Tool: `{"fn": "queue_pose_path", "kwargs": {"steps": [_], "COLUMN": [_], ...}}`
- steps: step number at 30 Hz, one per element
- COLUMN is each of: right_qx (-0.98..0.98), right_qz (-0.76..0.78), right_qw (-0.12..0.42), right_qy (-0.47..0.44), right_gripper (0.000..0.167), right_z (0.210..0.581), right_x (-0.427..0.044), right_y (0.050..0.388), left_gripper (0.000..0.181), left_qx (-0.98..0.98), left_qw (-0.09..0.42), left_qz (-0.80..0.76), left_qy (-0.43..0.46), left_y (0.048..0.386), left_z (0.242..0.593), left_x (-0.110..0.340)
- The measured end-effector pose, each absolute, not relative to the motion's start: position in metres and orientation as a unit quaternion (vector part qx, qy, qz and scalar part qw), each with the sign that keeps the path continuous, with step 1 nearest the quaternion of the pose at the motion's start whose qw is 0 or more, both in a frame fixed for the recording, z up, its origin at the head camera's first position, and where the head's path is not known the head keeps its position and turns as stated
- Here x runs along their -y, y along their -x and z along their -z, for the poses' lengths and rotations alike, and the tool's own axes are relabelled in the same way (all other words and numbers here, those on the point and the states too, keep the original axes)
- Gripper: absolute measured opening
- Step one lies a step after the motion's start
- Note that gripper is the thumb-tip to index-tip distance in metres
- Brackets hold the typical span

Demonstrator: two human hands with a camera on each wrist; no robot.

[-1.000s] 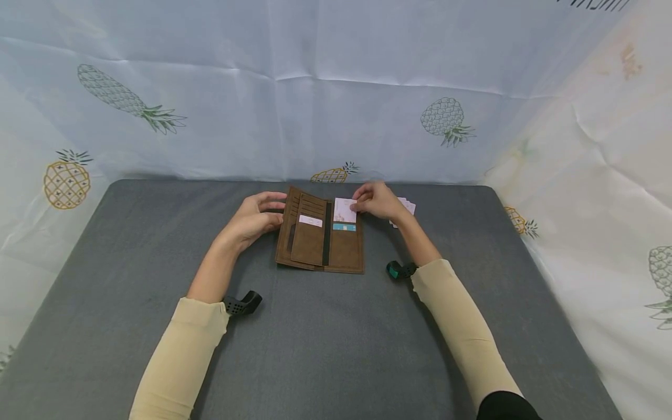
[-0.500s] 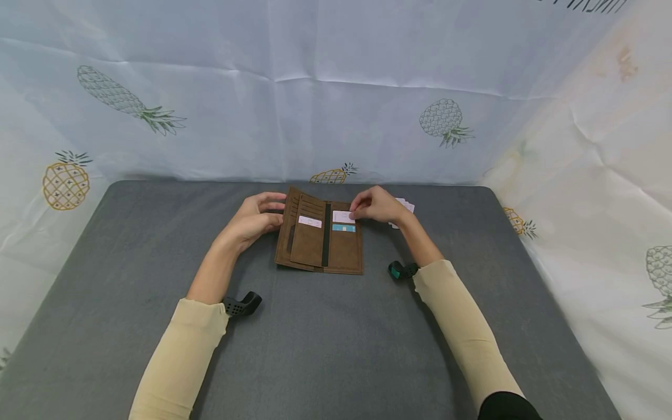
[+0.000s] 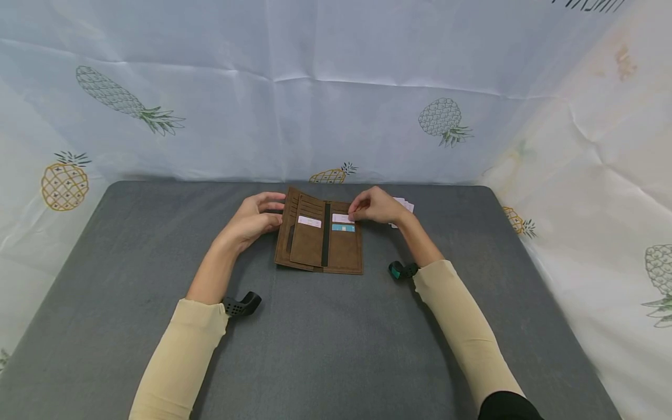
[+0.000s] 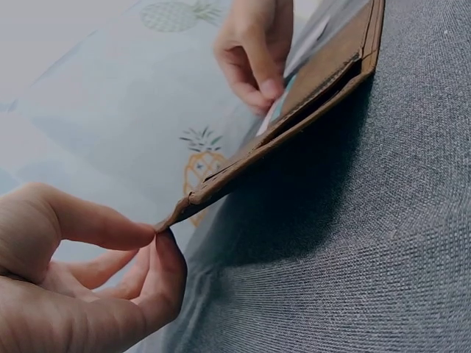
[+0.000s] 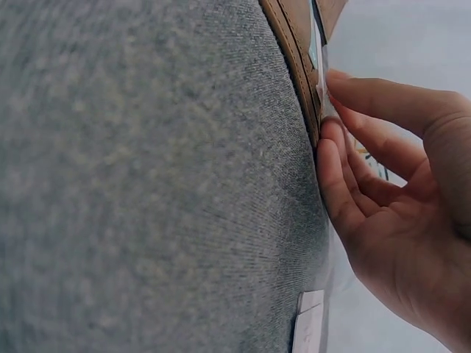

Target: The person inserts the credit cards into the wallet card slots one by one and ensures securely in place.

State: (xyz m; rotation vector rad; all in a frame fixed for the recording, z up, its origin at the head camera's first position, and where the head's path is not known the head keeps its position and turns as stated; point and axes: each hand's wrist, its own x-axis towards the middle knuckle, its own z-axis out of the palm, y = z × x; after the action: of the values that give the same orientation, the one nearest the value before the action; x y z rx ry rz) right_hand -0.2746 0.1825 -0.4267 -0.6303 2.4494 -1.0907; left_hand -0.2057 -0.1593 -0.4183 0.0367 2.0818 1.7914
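A brown bifold wallet [image 3: 343,254] stands spread on the grey table, its left flap raised at an angle. My left hand [image 3: 253,217] pinches the outer edge of that flap between thumb and fingers, plainly seen in the left wrist view. At the right half's top, my right hand [image 3: 377,205] pinches a pale pink card [image 3: 340,218], which is mostly inside a slot. In the right wrist view its thumb lies near the card and its fingers curl at the wallet's edge. Below that card a blue card [image 3: 343,228] shows. Another pink card [image 3: 310,221] sits in the left-hand pocket.
Several loose pink cards [image 3: 404,203] lie on the table behind the right hand, partly covered by it. The grey tabletop [image 3: 336,338] meets a white pineapple-print cloth [image 3: 336,128] at the back edge. Dark wrist devices [image 3: 242,304] sit at both cuffs.
The pink card in the right half has slid down into its slot, leaving only a narrow strip. My right hand has moved slightly down with it. The left hand stays put.
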Motion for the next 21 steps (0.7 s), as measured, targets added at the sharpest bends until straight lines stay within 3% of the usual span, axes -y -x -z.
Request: {"fn": "queue_pose_path", "kwargs": {"steps": [8, 21], "right_qx": [-0.851, -0.866], "right_qz": [0.437, 0.457], "right_qw": [0.203, 0.148], "right_qy": [0.211, 0.141], "right_gripper": [0.023, 0.033], "right_z": [0.429, 0.421], "right_x": [-0.194, -0.251], "right_y": [0.276, 0.273], "left_gripper": [0.066, 0.064], "left_qx": [-0.745, -0.743], "left_qw": [0.197, 0.200], "left_qz": [-0.637, -0.638], "left_qy": [-0.012, -0.013], "left_y": [0.205, 0.205], "left_z": [0.418, 0.419], "left_x": [0.159, 0.161]}}
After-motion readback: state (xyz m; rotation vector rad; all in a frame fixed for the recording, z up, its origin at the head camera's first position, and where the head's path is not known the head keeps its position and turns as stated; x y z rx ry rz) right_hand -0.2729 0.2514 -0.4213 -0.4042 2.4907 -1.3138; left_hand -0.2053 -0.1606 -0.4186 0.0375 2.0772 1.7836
